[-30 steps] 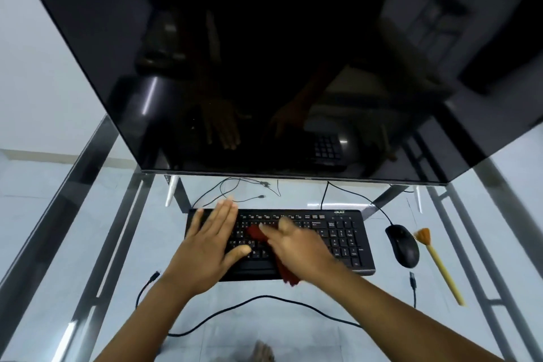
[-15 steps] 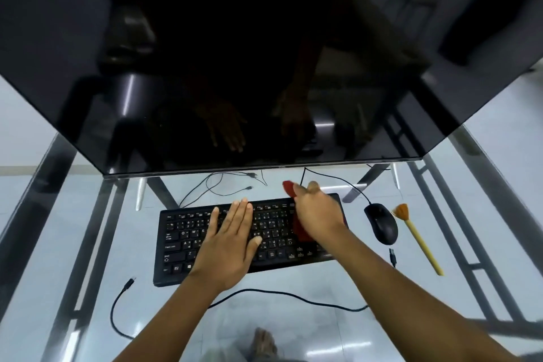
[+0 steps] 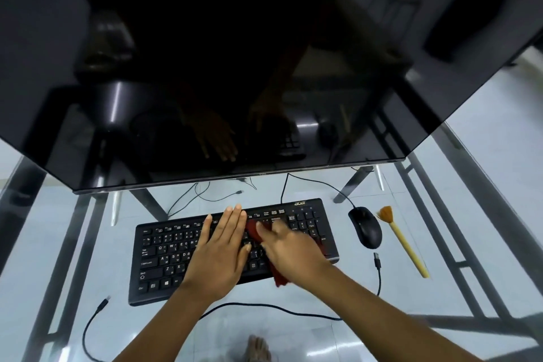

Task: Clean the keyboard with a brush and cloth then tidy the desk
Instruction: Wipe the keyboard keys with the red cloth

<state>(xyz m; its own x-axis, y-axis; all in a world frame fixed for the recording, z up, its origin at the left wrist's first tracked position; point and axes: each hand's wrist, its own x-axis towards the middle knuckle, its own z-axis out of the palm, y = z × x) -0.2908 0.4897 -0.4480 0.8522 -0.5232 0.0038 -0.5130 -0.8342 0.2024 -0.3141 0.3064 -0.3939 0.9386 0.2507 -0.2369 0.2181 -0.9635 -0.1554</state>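
Glass bench (image 3: 73, 244) carries a dark monitor (image 3: 235, 67) at the back, with a black keyboard (image 3: 164, 258) in front of it. The left grip (image 3: 220, 253) lies flat on the middle keys, fingers straight and together. The right grip (image 3: 293, 253), blurred, presses a red cloth (image 3: 252, 232) onto the keys just beside it, fingers extended. A mouse (image 3: 365, 226) and a brush (image 3: 402, 241) lie right of the keyboard.

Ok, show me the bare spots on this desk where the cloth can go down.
Biggest bare patch: glass left of the keyboard, beyond the loose plug. Another lies right of the brush. Crowded: mouse and a second plug fill the gap between keyboard and brush, wires lie behind the keyboard, a cable runs along its front.
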